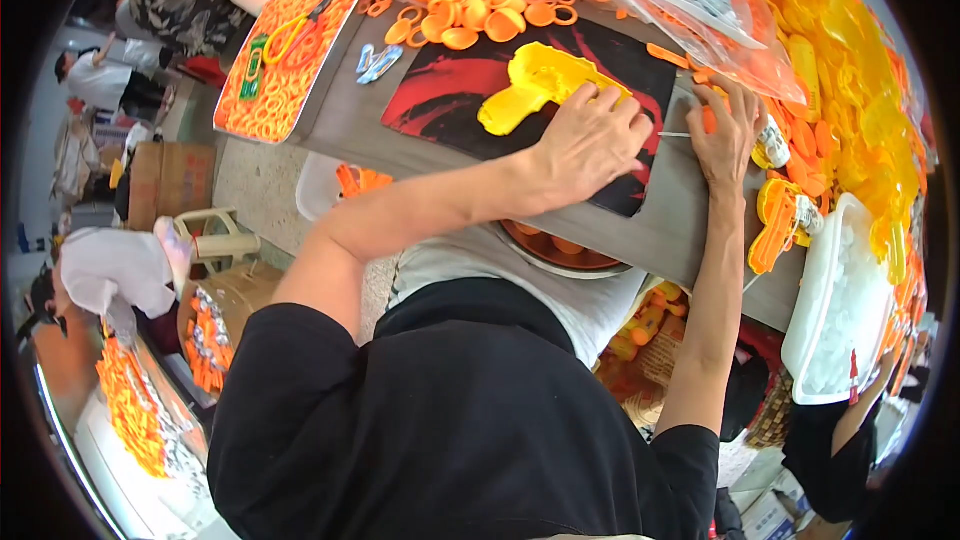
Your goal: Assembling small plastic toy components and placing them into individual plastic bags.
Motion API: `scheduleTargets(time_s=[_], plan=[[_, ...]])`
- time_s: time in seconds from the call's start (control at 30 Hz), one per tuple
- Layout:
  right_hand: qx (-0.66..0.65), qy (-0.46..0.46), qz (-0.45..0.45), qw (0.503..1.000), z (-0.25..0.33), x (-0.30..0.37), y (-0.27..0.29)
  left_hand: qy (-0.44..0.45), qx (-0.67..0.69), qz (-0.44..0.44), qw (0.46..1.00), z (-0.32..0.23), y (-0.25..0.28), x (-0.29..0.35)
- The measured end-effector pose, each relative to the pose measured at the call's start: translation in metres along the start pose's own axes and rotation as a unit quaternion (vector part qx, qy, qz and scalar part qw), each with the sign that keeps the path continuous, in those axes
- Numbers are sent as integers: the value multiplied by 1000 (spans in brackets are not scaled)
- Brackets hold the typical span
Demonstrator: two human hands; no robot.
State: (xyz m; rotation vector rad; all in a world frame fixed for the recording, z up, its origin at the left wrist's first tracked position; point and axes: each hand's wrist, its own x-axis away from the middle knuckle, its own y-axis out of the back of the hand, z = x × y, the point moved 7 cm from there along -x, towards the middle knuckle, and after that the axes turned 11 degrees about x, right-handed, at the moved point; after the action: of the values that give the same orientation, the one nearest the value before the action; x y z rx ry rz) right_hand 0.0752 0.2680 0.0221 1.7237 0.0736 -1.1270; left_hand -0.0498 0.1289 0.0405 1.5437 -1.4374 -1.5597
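Observation:
A yellow plastic toy-gun shell lies on a black-and-red mat on the grey table. My left hand presses down on the right end of the shell, fingers curled over it. My right hand sits just to the right, pinching a thin metal rod that points left toward the shell, with a small orange part under its fingers.
Orange rings and caps are heaped behind the mat. A tray of orange rings with scissors stands at the left. Bags and piles of yellow and orange parts fill the right. A white bin sits at the right edge. Other people work at the left.

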Motion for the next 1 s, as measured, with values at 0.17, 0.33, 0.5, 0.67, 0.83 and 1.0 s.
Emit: scheduleTargets(time_s=[0.17,0.33,0.5,0.67,0.83,1.0], plan=[[19,30,-9,999,-5,-6,-14,151,-4,-160,976,54,8,66],[48,63,-46,996,-13,2,-4,86,92,-312,942,47,18,60],[-37,-26,-13,999,45,7,14,11,156,-399,904,30,41,162],[-61,-55,7,997,112,28,39,266,124,-342,893,108,-11,322],[-19,-138,8,990,99,36,30,498,16,-83,863,202,-83,418],[-35,-166,33,985,95,40,26,571,-6,20,820,232,-105,406]])
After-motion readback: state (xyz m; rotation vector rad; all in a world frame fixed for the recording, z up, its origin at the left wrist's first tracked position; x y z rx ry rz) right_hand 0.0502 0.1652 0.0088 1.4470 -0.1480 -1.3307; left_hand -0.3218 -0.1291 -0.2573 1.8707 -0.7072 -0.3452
